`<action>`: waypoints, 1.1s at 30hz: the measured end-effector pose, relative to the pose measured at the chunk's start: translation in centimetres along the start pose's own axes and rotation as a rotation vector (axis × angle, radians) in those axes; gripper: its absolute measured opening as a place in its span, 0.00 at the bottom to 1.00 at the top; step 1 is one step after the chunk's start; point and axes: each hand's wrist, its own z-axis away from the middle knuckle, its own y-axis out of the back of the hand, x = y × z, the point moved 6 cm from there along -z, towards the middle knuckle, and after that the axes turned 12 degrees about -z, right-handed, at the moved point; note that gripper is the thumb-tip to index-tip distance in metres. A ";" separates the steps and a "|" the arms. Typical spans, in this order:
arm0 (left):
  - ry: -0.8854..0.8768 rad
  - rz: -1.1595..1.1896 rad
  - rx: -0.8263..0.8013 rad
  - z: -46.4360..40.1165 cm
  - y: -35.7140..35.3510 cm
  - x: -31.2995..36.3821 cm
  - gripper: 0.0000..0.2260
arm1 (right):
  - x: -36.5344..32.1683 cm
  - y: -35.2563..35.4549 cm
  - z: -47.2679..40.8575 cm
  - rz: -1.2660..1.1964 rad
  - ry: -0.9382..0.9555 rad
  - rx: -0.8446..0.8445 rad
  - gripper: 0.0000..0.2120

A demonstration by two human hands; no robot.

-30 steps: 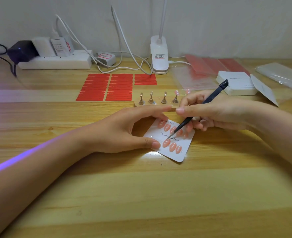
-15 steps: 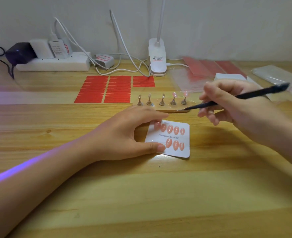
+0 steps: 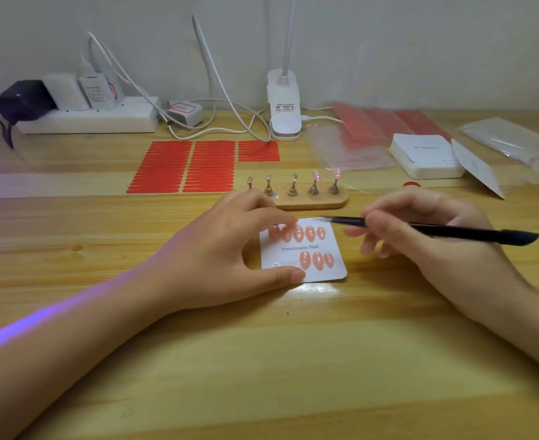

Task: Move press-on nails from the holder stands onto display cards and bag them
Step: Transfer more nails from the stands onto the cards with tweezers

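Along the back of the wooden surface sits a white power strip loaded with chargers, their cables looping toward a white clip lamp. In front of them lie sheets of red adhesive strips. Off to the right are clear plastic bags, a stack of white cards and a further bundle of bags.

Just beyond the hands stands the wooden holder stand with five metal pegs; only the two rightmost pegs carry pink nails, the other three are bare. Nothing lies between it and the card in front of it.

The display card, printed "Handmade Nail", lies flat at mid-surface. It bears five pink nails in its top row and three in its bottom row. The left hand pins it down: the thumb presses the near left corner, and the fingers rest curved on the top left edge, partly covering the first nails. The right hand hovers just right of the card, pinching a black tool whose tip points at the card's top right corner.
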 end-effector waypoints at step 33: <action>-0.019 0.036 0.001 -0.2 0.1 0.1 0.32 | 0.8 -4.0 0.1 0.349 0.144 -0.263 0.12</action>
